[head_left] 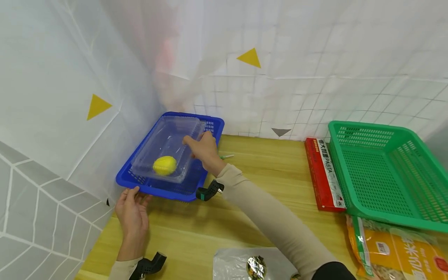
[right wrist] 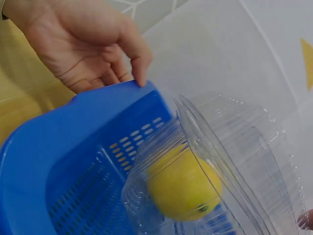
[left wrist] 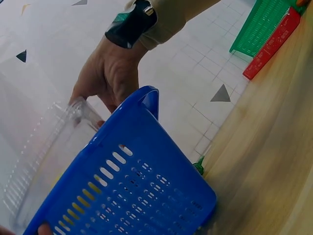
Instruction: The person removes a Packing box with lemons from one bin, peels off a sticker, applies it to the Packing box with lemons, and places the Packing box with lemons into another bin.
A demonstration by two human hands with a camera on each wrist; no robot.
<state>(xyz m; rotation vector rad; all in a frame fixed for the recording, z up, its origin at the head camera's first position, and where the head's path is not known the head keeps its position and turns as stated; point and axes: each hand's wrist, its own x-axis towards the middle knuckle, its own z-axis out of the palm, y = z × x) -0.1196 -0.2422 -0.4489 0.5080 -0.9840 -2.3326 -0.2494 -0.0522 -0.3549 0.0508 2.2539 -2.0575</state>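
Right hand (head_left: 204,149) grips a clear container (head_left: 171,140) (lemon (head_left: 165,165) inside); left hand (head_left: 133,212) pinches the blue basket (head_left: 162,191).

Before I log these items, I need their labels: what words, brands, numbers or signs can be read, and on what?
"意大利面 PASTA": on the red box; its smaller print is too small to read.
"米" and "心": on the orange bag; the characters beside them are unclear.
The small square code and red logo on that bag are too small or blurred to read.
No number is readable.
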